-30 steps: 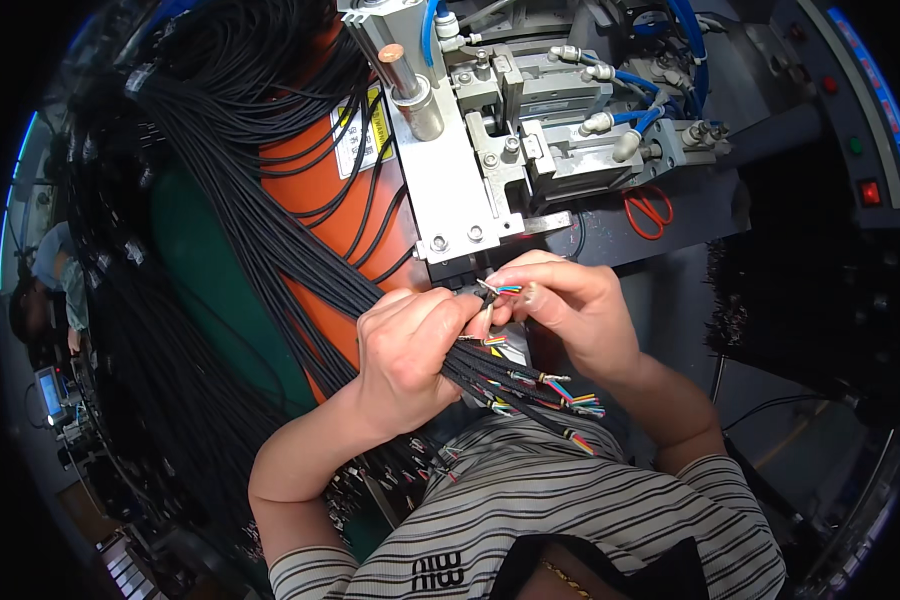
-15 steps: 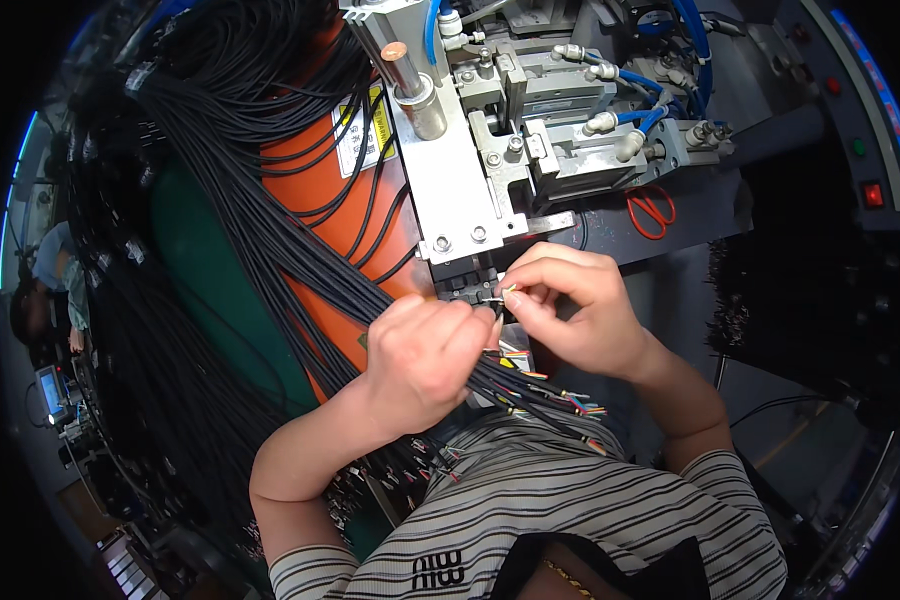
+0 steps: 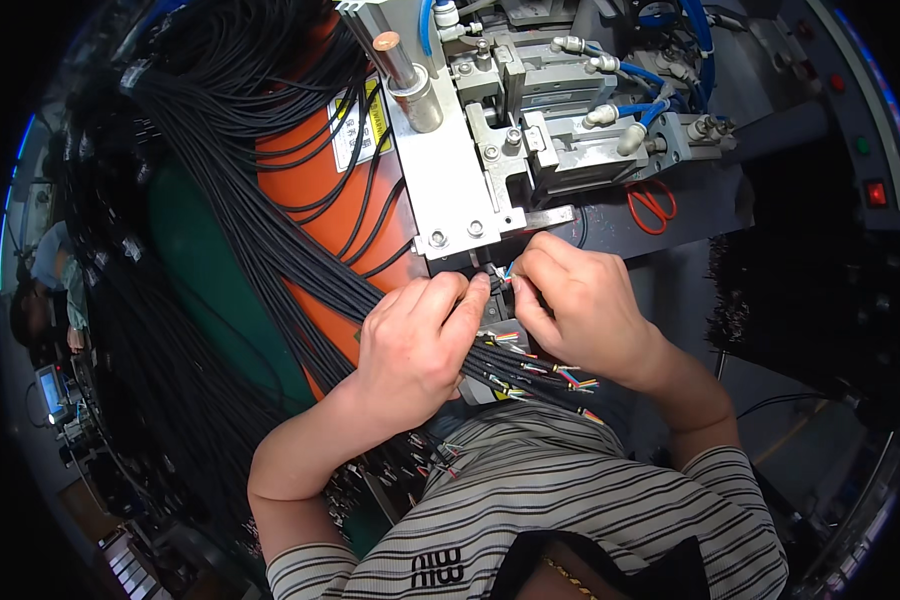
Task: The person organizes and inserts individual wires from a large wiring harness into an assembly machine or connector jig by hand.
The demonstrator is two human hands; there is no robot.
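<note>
My left hand (image 3: 415,345) is closed, its thumb and forefinger pinching the end of a black cable at the front of the machine. Thin coloured wires (image 3: 507,272) come out of that cable end, and the fingertips of my right hand (image 3: 585,305) are pinched on them. Both hands meet just below the machine's silver plate (image 3: 450,190), over a small dark metal fixture (image 3: 491,308). Under and beside my left hand, several black cables (image 3: 515,370) lie with their stripped, multicoloured wire ends pointing right. My fingers partly cover the held cable end.
A thick bundle of black cables (image 3: 235,220) runs across the orange surface (image 3: 305,185) on the left. Metal clamps with blue air hoses (image 3: 637,78) stand at the back. A red loop (image 3: 652,207) lies on the dark table; a control panel (image 3: 860,150) is at far right.
Both hands have moved slightly up toward the machine. My right fingers have closed down over the coloured wires, and my left thumb now lies along the cable end.
</note>
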